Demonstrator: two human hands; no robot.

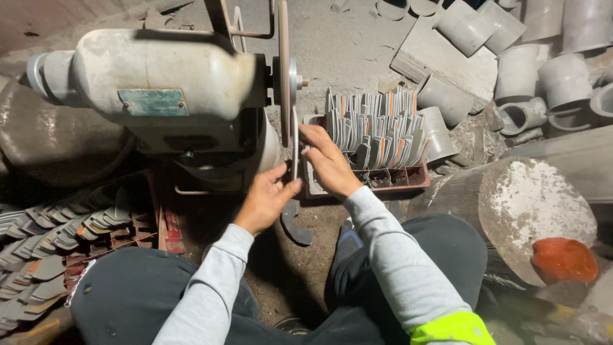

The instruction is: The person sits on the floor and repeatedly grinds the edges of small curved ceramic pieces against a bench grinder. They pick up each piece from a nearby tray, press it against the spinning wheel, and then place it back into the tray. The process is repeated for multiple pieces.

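A dusty grey motor (159, 76) drives a thin upright grinding disc (284, 70). Both hands hold one curved grey metal blade (294, 147) edge-on against the disc's lower part. My left hand (265, 198) pinches its lower end from the left. My right hand (325, 160) grips it from the right, higher up. The blade's hooked tail (297, 230) hangs below my hands. I sit with dark trousers and grey sleeves.
A reddish crate (418, 176) behind my right hand holds several upright grey blades with orange marks. Another crate of blades (57, 236) lies at the left. Grey pipe fittings (517, 70) lie at the back right. A round log stump (530, 204) and a red lump (563, 259) stand at the right.
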